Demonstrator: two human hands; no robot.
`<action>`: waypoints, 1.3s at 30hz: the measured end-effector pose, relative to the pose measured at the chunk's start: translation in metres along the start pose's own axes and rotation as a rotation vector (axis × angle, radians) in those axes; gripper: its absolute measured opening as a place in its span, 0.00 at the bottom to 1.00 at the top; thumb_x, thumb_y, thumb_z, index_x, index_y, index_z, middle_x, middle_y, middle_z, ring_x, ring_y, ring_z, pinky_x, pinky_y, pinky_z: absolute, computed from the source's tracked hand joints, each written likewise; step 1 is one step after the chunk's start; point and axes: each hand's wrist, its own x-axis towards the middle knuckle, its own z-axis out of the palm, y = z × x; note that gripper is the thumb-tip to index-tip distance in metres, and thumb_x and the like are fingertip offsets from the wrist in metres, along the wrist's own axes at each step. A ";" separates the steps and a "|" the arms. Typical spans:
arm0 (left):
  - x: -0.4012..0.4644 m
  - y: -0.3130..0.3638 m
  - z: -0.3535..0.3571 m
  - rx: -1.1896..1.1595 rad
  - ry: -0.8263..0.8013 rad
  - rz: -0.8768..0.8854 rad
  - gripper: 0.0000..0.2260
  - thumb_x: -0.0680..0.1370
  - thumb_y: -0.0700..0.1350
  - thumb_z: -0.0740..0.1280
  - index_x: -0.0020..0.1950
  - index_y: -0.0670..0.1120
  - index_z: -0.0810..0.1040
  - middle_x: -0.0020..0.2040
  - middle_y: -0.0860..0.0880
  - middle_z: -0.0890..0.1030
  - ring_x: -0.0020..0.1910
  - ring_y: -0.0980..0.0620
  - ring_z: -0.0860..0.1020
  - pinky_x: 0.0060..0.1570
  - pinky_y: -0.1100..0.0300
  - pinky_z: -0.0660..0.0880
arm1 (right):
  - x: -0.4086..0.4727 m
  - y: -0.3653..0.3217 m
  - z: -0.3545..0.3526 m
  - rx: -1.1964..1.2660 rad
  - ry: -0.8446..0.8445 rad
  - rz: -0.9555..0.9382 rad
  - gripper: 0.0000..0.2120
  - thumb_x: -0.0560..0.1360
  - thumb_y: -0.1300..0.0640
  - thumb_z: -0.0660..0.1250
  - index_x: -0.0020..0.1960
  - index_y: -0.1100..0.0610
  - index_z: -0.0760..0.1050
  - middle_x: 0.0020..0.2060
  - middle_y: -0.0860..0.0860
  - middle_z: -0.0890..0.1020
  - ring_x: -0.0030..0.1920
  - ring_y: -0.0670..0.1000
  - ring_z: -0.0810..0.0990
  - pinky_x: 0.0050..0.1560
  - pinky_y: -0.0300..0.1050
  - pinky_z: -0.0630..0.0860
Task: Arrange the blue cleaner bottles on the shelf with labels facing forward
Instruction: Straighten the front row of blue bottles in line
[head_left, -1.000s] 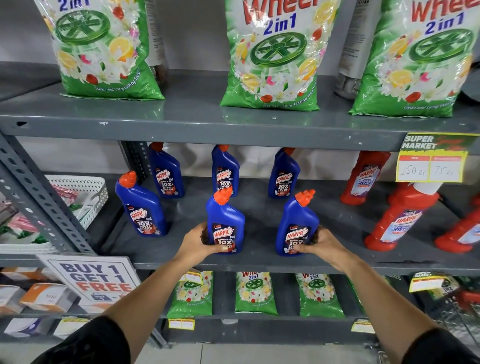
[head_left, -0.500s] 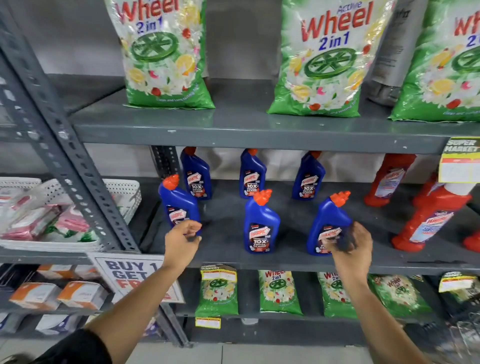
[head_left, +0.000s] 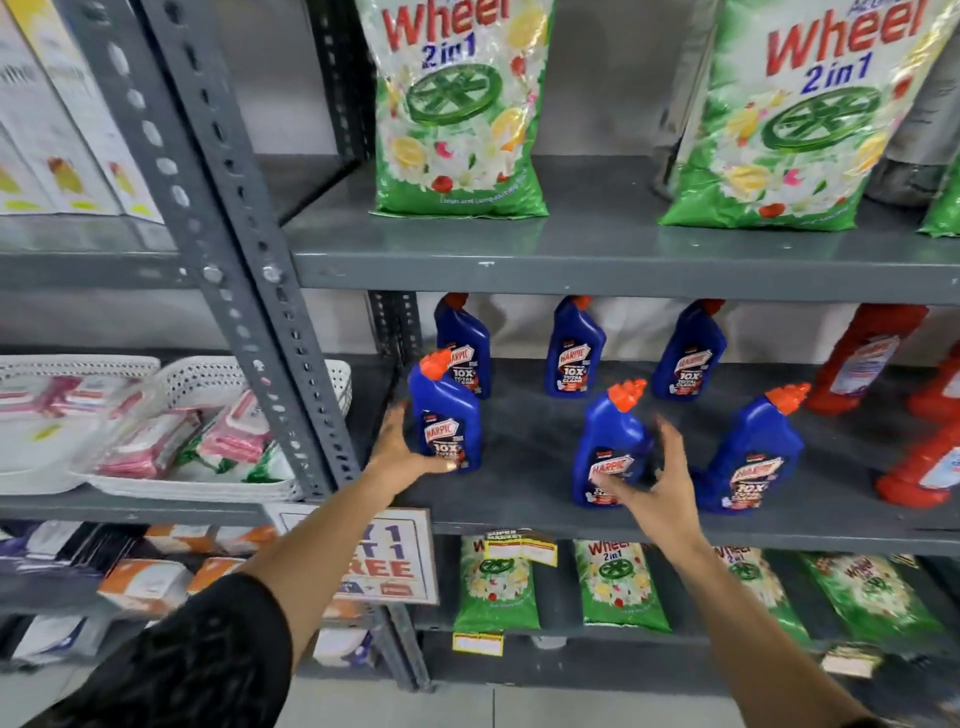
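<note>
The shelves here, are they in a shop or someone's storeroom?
Most likely a supermarket aisle. Identical blue bottles stand in rows on a grey metal shelf, a tag printed "Super Market" hangs on the shelf edge, and a promotional sign ending in "FREE" sits by the upright.

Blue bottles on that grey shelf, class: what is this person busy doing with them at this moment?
A person is facing up blue cleaner bottles on the middle shelf. The left hand grips the front-left bottle. The right hand is spread open in front of the front-middle bottle, not gripping it. The front-right bottle and three at the back stand untouched, their labels showing forward.
</note>
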 end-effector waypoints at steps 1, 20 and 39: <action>0.014 -0.009 0.001 -0.008 -0.030 -0.029 0.58 0.45 0.51 0.83 0.73 0.55 0.61 0.70 0.49 0.73 0.67 0.49 0.73 0.67 0.45 0.71 | 0.005 -0.001 0.001 0.002 -0.043 0.022 0.47 0.60 0.60 0.82 0.72 0.50 0.61 0.65 0.48 0.75 0.62 0.47 0.77 0.60 0.43 0.75; 0.003 0.021 -0.004 -0.144 -0.168 -0.180 0.26 0.58 0.30 0.78 0.51 0.47 0.78 0.51 0.44 0.84 0.54 0.45 0.81 0.56 0.44 0.79 | 0.025 0.002 -0.003 -0.127 -0.164 0.029 0.32 0.65 0.61 0.79 0.61 0.49 0.66 0.48 0.44 0.81 0.44 0.37 0.80 0.45 0.39 0.75; -0.024 0.016 0.003 -0.207 -0.166 -0.153 0.23 0.59 0.28 0.78 0.49 0.46 0.78 0.47 0.44 0.84 0.50 0.45 0.82 0.48 0.51 0.79 | 0.027 0.018 -0.012 -0.116 -0.256 0.114 0.38 0.62 0.67 0.79 0.64 0.47 0.65 0.52 0.45 0.80 0.54 0.45 0.80 0.50 0.41 0.77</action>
